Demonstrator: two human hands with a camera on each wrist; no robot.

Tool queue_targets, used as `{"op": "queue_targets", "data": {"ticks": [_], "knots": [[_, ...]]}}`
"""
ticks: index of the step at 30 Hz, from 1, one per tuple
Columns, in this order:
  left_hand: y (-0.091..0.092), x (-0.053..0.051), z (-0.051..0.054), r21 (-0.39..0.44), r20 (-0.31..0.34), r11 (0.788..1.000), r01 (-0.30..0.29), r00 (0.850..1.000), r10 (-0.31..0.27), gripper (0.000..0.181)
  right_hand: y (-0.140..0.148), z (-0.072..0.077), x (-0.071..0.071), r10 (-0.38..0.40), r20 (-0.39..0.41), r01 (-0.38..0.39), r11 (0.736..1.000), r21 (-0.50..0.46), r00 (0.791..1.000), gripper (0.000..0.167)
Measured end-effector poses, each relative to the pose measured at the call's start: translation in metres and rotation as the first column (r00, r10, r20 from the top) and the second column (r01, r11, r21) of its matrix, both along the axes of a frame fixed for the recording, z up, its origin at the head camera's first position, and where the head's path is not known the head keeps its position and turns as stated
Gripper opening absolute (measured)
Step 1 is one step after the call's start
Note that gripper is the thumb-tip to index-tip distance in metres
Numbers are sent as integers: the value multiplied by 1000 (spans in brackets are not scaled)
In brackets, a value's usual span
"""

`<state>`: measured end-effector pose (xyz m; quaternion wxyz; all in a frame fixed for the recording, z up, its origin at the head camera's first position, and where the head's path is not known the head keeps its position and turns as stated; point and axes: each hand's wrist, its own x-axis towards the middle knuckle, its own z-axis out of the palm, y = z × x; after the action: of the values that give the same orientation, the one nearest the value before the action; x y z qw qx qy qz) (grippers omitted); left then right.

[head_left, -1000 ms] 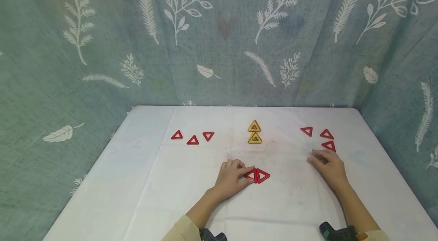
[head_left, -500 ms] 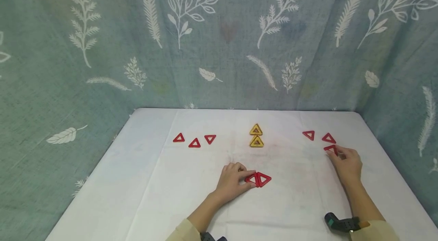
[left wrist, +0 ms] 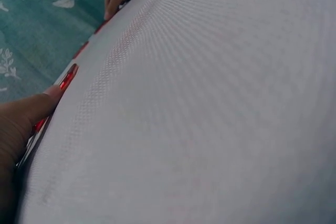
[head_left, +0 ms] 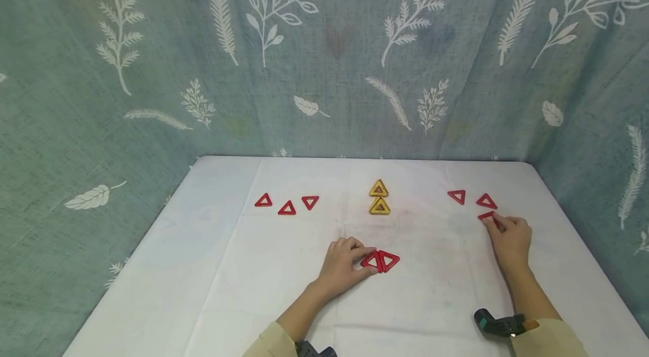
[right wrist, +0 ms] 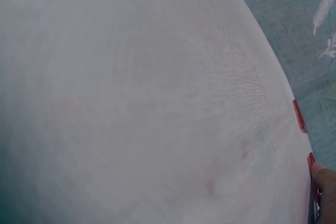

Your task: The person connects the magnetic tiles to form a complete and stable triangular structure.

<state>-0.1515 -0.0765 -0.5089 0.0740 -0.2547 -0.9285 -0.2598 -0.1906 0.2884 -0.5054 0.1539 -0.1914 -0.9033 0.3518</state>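
1. While the left hand is pinching one red triangle edge to edge with its neighbour on the white tabletop, the right hand is now pinching the lowest right-side triangle, having been hanging just beside it a second ago.
2. Both hands are thus holding pieces.
3. Whether the right-side triangle is lifting isn't showing clearly.
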Motion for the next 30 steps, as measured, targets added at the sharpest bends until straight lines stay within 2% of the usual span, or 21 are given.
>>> {"op": "queue_targets", "data": {"ticks": [10,16,25,30], "knots": [[3,-1,-1,-13,5,1000,8,1000,-8,41,-1,-3,3,-4,6,4,1000,6,1000,43],[1,-1,-4,-10,-1,1000,-1,1000,1,39,-8,-7,6,39,-19,-38,999,10,999,43],[1,-1,-1,-1,22,1000,-3,1000,3,37,-22,-5,15,86,-28,-87,996,-21,996,43],[0,-1,0,18,22,1000,-1,1000,1,38,-29,-4,19,117,-42,-117,993,10,992,44]]}}
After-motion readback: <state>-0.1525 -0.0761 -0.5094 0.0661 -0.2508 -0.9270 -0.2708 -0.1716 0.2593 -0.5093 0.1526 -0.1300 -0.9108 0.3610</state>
